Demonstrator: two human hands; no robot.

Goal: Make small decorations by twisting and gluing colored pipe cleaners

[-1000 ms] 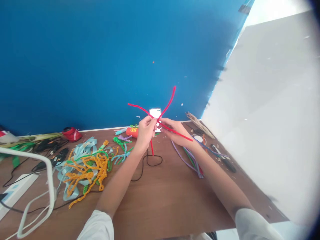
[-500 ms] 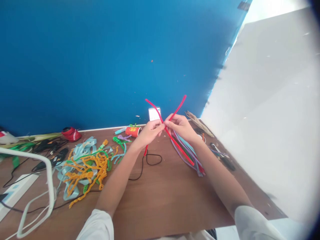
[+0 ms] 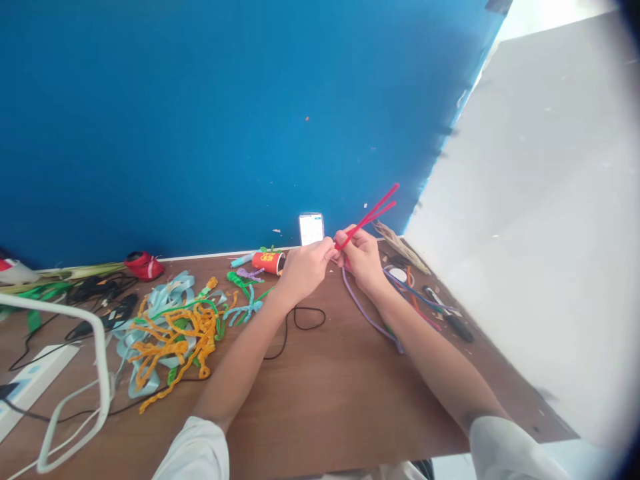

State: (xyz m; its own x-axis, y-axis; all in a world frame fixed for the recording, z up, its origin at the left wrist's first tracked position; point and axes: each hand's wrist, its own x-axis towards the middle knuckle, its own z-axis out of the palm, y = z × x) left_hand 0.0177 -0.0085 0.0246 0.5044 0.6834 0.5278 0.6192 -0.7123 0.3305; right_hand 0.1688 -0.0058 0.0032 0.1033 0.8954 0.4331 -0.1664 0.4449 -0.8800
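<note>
Red pipe cleaners (image 3: 373, 215) run through my fingers, two of their fuzzy ends sticking out up and to the right, close together. My left hand (image 3: 306, 268) is closed, its fingertips pinching the red strands near their lower end. Touching it, my right hand (image 3: 364, 261) is closed around the same strands with thumb and fingers. What lies between the two sets of fingertips is hidden. Below my right hand, a purple pipe cleaner (image 3: 365, 308) curves down over the brown table (image 3: 330, 400). More coloured pipe cleaners (image 3: 417, 290) show beyond my right forearm.
A lit phone (image 3: 311, 229) leans against the blue wall. Left of my hands are a tipped red cup (image 3: 267, 262), a heap of orange twisted pipe cleaners (image 3: 185, 340) with pale blue ribbon (image 3: 173, 293), a white power strip (image 3: 35, 383) and a white curved frame (image 3: 103, 373).
The red pipe cleaners went from a spread X to two ends lying nearly parallel, pointing up right. Both hands have turned, and less of the coloured bundle shows under my right hand.
</note>
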